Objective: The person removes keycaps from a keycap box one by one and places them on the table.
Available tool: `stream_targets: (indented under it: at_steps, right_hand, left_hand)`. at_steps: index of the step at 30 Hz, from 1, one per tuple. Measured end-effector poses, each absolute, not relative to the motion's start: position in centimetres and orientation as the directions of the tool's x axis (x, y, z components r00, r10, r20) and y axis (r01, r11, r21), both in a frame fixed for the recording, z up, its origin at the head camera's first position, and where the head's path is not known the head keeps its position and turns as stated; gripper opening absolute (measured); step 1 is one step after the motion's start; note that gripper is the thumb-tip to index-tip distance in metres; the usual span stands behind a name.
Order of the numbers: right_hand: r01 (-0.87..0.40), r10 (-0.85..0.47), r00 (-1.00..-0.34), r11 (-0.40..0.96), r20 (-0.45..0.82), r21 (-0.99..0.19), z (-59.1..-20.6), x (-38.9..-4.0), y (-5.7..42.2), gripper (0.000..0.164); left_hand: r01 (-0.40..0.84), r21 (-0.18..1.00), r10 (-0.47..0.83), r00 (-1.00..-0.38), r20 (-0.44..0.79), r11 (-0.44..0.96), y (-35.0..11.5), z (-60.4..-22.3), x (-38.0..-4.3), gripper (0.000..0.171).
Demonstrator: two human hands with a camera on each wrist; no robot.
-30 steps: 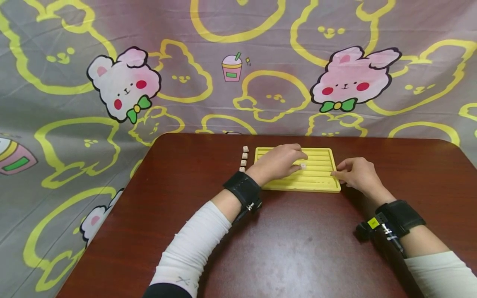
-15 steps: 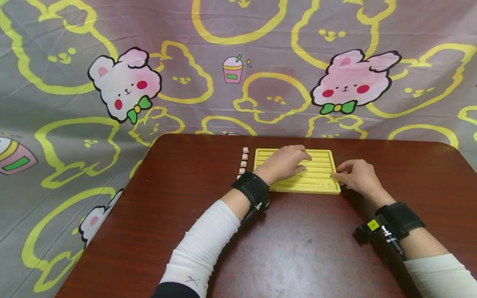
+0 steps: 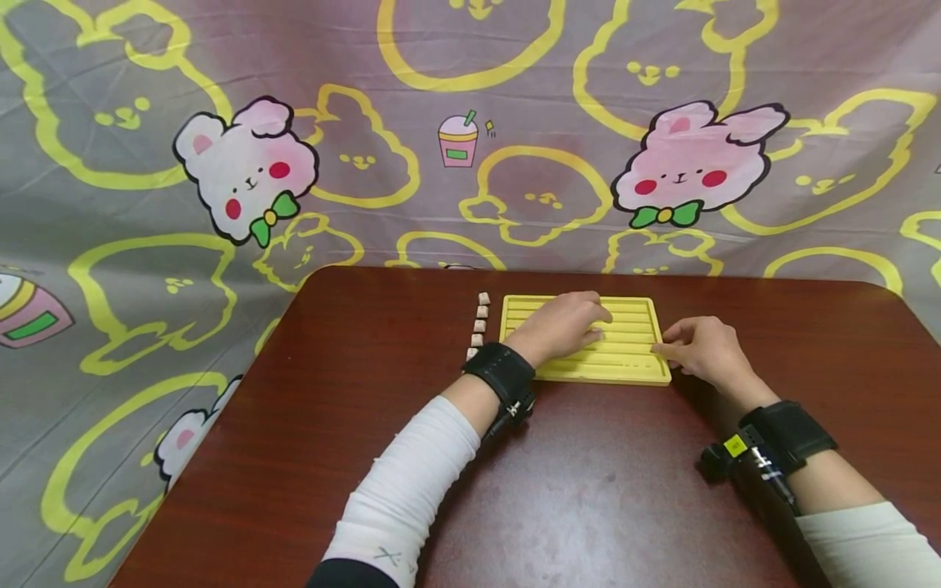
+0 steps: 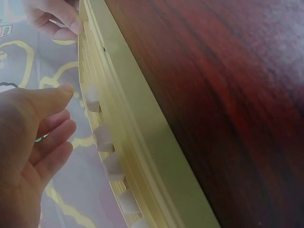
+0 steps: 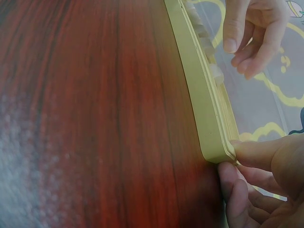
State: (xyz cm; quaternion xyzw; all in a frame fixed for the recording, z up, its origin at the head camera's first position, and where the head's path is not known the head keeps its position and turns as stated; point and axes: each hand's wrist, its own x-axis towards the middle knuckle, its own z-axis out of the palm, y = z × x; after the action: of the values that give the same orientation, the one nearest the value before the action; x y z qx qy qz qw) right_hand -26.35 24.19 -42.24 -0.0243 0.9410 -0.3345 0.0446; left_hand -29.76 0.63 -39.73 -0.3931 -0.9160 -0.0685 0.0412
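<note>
A yellow ridged tray [image 3: 634, 333] lies on the dark wooden table. My left hand [image 3: 559, 328] hovers over its middle, thumb and fingers relaxed and apart with nothing between them in the left wrist view. Close by its fingertips, several small whitish blocks shaped like keycaps [image 4: 113, 166] stand in a row in the tray. The left hand hides these blocks in the head view. My right hand [image 3: 704, 347] pinches the tray's near right corner, thumb on top and fingers below, as the right wrist view shows.
Left of the tray, several more whitish keycap-like blocks [image 3: 479, 326] form a column on the table [image 3: 353, 367]; the nearest is right beside the left wrist strap [image 3: 501, 371]. A patterned cloth [image 3: 412, 196] hangs behind the table's far edge.
My left hand has shifted slightly right. The whitish block seen by its thumb a second ago is now out of sight in the head view. The right hand keeps its hold on the tray.
</note>
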Motion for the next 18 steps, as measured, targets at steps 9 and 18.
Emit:
stream_targets:
  at_steps: [9,18]
  right_hand:
    - [-0.02,-0.076,-0.995,0.777,-0.062,-0.63,-42.27,-26.34,24.2,0.038]
    - [-0.017,-0.076,-0.995,0.774,-0.065,-0.633,-42.27,-26.35,24.22,0.037]
  left_hand:
    - [0.726,0.093,0.714,-0.688,0.128,0.682,0.99,-39.86,-29.84,0.026]
    - [0.724,0.115,0.715,-0.69,0.113,0.68,1.16,-40.21,-30.13,0.025]
